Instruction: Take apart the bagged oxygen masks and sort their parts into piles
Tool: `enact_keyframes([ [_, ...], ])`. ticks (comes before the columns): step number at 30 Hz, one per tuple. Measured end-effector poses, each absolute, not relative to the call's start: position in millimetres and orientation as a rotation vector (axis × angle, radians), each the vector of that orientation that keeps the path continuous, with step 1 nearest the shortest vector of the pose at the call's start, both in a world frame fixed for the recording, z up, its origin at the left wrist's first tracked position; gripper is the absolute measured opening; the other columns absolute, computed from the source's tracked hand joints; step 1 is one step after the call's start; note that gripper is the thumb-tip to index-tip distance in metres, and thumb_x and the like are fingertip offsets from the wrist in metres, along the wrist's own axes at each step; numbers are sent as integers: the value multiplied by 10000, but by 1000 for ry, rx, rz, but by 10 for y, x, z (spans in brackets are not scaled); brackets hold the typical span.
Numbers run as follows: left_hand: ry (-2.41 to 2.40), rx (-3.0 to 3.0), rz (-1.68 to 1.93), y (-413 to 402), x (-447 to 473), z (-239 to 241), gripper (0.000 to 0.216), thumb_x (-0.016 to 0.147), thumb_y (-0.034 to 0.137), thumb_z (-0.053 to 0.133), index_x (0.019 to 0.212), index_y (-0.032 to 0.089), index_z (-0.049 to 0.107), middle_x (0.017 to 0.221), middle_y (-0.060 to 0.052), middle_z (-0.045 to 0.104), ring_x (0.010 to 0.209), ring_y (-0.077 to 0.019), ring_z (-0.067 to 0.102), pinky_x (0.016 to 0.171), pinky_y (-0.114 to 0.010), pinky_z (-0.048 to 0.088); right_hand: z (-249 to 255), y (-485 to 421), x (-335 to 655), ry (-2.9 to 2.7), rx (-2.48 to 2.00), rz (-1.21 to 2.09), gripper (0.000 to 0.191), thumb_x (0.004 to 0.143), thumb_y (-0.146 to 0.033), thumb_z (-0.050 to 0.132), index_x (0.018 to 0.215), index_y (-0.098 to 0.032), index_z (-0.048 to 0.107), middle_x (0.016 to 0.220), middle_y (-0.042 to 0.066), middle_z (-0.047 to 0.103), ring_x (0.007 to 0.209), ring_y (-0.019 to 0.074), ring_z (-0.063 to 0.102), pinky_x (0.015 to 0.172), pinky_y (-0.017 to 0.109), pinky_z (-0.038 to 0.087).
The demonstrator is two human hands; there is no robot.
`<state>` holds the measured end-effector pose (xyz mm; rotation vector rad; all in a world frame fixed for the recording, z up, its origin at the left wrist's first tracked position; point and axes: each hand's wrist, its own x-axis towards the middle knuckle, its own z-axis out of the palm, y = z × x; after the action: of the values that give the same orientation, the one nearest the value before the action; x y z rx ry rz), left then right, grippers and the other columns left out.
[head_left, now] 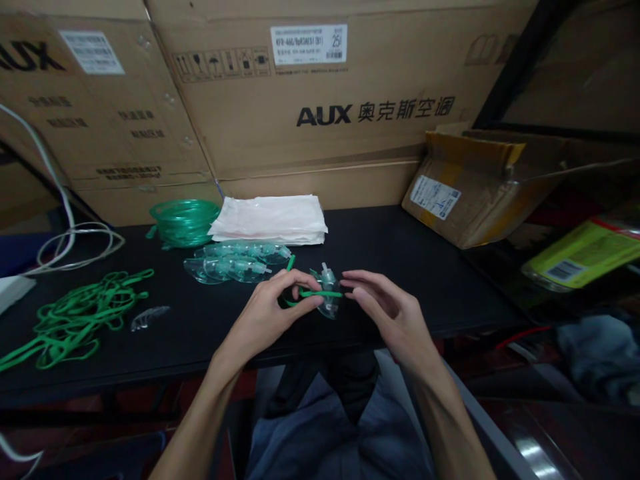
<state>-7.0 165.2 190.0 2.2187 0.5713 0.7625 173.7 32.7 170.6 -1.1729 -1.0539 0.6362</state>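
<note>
My left hand (295, 297) is closed in a pinch on a green elastic strap (320, 293), which stretches across the front of a clear green oxygen mask (329, 307). Part of the strap loops behind my left fingers. To the right of the mask, my right hand (383, 300) has its fingers stretched out, with the tips close to the strap's end; whether they touch it is unclear. The mask's pale connector (326, 270) points away from me. Just beyond my left hand lie several more oxygen masks (235, 260) in a cluster.
At left are a tangle of green straps (87, 313), small clear pieces (149, 318) and a white cable (65, 200). Coiled green tubing (184, 220) sits beside a white stack (270, 219). An opened carton (460, 193) and large AUX boxes (250, 127) stand behind.
</note>
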Motion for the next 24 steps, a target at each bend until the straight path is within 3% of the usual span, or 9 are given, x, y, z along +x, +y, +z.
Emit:
enact_keyframes([
  [4,504,2148,814,1628,-41,1884,129,907,316,763,1000,247,704,955,24,702,862,-154,600,820,-254,458,1675,392,1722,-1020,-1186,832,356,946,-381,713,1268,-231,685,1193,57,766,1085,203,735,983,325,570],
  [11,561,2208,855,1555,5,1816,228,896,293,773,1057,264,614,1029,18,718,902,-166,661,866,-276,477,1685,507,1623,-1012,-1100,865,339,917,-377,749,1222,-247,676,1175,46,758,1053,197,731,930,314,578],
  [16,711,2267,835,1551,-53,1798,314,904,318,762,1095,276,517,867,66,757,722,-164,634,810,-293,466,1715,532,1725,-1066,-1086,781,330,880,-338,793,1195,-291,706,1185,15,747,1120,191,699,966,290,548],
  [19,806,2375,774,1560,-213,1830,223,934,362,724,1078,289,571,792,86,722,678,-168,586,845,-323,456,1779,478,1889,-1097,-1099,728,328,859,-331,809,1178,-303,738,1235,21,733,1194,212,668,1030,315,521],
  [24,821,2546,655,1576,-573,1805,75,966,386,678,970,320,713,929,52,742,887,-213,641,1012,-412,410,1841,373,2140,-1182,-1140,636,297,860,-370,804,1146,-294,777,1356,59,678,1327,270,582,1095,375,488],
])
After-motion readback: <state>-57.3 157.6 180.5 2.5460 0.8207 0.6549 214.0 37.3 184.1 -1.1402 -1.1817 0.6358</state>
